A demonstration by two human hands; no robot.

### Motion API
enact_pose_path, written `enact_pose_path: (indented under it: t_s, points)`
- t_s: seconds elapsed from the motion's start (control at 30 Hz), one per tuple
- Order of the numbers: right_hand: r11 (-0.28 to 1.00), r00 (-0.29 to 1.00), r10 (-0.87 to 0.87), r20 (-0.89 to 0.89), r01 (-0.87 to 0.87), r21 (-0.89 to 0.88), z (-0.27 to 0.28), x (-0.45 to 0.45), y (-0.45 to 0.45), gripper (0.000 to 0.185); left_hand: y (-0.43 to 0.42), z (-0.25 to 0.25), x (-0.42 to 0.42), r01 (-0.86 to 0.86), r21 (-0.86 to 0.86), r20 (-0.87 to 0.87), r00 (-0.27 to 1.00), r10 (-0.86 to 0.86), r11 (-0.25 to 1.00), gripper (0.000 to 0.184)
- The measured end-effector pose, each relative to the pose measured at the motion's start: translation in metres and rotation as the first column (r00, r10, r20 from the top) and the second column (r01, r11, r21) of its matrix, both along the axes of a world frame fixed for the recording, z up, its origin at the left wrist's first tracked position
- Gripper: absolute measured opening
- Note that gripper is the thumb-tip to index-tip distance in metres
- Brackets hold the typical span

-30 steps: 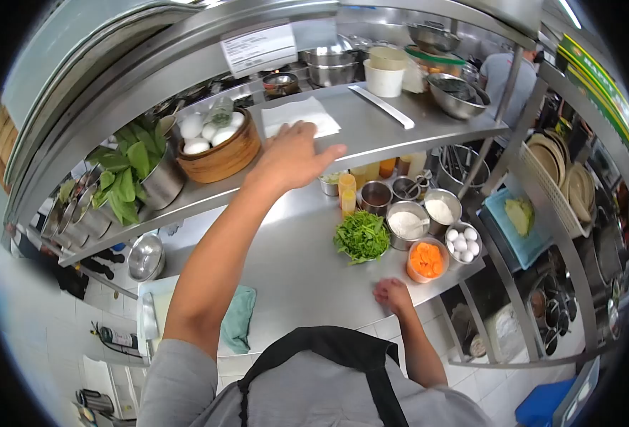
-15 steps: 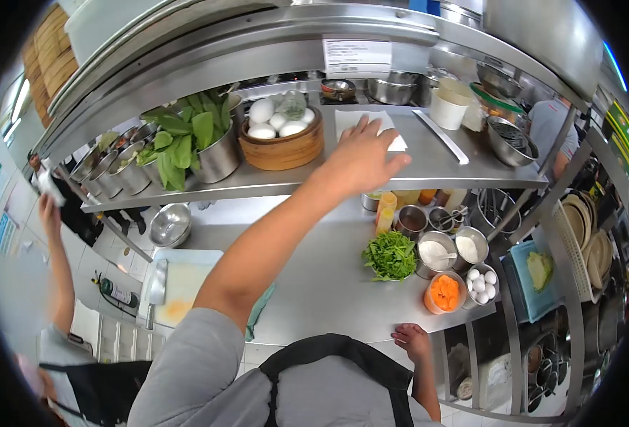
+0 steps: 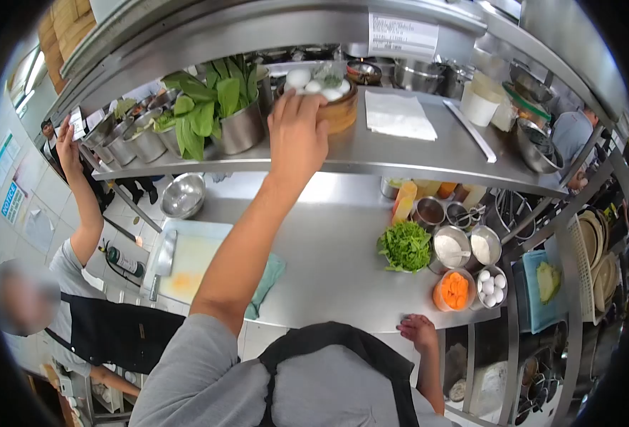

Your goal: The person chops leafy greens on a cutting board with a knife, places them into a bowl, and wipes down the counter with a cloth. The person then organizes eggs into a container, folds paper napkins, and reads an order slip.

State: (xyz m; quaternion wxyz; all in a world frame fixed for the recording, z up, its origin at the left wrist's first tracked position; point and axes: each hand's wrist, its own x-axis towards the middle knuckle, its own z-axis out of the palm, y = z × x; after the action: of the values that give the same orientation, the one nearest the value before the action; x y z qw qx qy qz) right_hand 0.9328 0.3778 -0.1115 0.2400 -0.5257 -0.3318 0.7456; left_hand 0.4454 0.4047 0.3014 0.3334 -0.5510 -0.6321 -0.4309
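Note:
My left hand is raised at the upper shelf, over the left front of a round bamboo steamer that holds several white eggs and a small clear bag. Its fingers point up and forward beside the eggs, and nothing shows in its grasp; whether the fingertips touch the rim is unclear. Left of it, leafy greens stand in a metal pot. Low by the counter's front edge hangs my right hand, holding nothing, its fingers loosely bent and apart.
White paper and a white strip lie on the shelf. Below are cut greens, orange slices, small eggs, a cutting board with a cleaver, and a green cloth. Another person stands left, one arm raised.
My left hand has moved left from above the white paper to the bamboo steamer. My right hand stays low by the counter edge. The view has shifted, showing more of the person at left.

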Motion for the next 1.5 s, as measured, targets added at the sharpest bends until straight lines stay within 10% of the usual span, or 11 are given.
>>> enact_pose_path:
  t_s: [0.23, 0.3, 0.43, 0.57, 0.73, 0.97, 1.03, 1.17, 1.27, 1.4, 1.5]
  points:
    - [0.999, 0.999, -0.014, 0.043, 0.013, 0.033, -0.003, 0.002, -0.003, 0.028, -0.061, -0.016, 0.015, 0.339, 0.125, -0.236, 0.923, -0.303, 0.933, 0.035]
    - [0.999, 0.996, -0.044, 0.072, 0.045, -0.004, 0.015, -0.010, -0.007, 0.027, -0.115, -0.074, 0.019, 0.401, -0.098, -0.067, 0.910, -0.408, 0.911, 0.034]
    - [0.999, 0.992, -0.036, 0.117, 0.034, 0.018, 0.022, -0.017, -0.008, 0.025, -0.189, -0.253, -0.037, 0.277, -0.599, 0.282, 0.951, -0.126, 0.751, 0.038]
    - [1.000, 0.993, -0.022, 0.119, 0.022, 0.002, 0.022, -0.012, -0.005, 0.027, -0.279, -0.403, -0.057, -0.164, -0.841, -0.007, 0.956, 0.293, 0.515, 0.061]
    - [1.000, 0.990, 0.011, 0.137, -0.014, 0.021, 0.020, -0.014, -0.002, 0.020, -0.252, -0.413, 0.020, 0.006, -0.831, 0.280, 0.868, 0.409, 0.556, 0.071]
    - [0.949, 0.943, 0.315, 0.106, -0.316, -0.010, 0.038, 0.002, -0.027, 0.030, -0.110, -0.411, 0.187, 0.449, -0.779, 0.472, 0.879, -0.063, 0.438, 0.076]
    - [0.856, 0.851, 0.516, 0.100, -0.518, -0.007, 0.032, 0.019, -0.037, 0.028, -0.082, -0.407, 0.222, 0.526, -0.830, 0.493, 0.847, -0.200, 0.185, 0.073]
    - [0.540, 0.544, 0.681, 0.490, -0.825, 0.165, 0.078, 0.033, -0.054, 0.024, -0.106, -0.424, 0.235, 0.654, -0.726, 0.529, 0.730, -0.433, 0.215, 0.068]
    - [0.108, 0.330, 0.612, 0.719, -0.935, 0.337, 0.079, 0.032, -0.046, 0.025, -0.146, -0.392, 0.181, 0.598, -0.738, 0.553, 0.801, -0.229, 0.311, 0.068]
    - [0.201, 0.232, 0.960, 0.155, -0.960, 0.195, -0.026, 0.029, -0.007, 0.045, -0.205, -0.400, 0.077, 0.348, -0.810, 0.489, 0.845, 0.215, 0.473, 0.066]
    - [0.131, 0.266, 0.717, 0.644, -0.959, 0.251, 0.043, -0.040, -0.020, 0.032, -0.256, -0.369, 0.005, 0.029, -0.904, 0.293, 0.771, 0.566, 0.428, 0.067]
